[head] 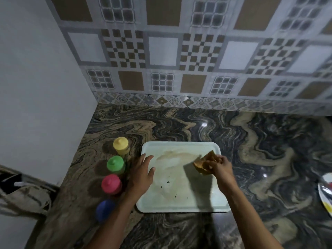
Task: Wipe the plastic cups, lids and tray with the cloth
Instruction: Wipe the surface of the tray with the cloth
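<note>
while left hand rests on tray, right hand pinches cloth

The desk is polished stone, swirled in black, grey and tan, with small glints of light on its surface. Behind it rises a tiled wall patterned in brown squares, pale squares, checkerboards and grey grids, with a narrow floral border strip where it meets the desk. A plain pale wall closes off the left side. At the far right edge sits part of a shiny plate. Low on the left hangs a beige fabric bag.
</note>
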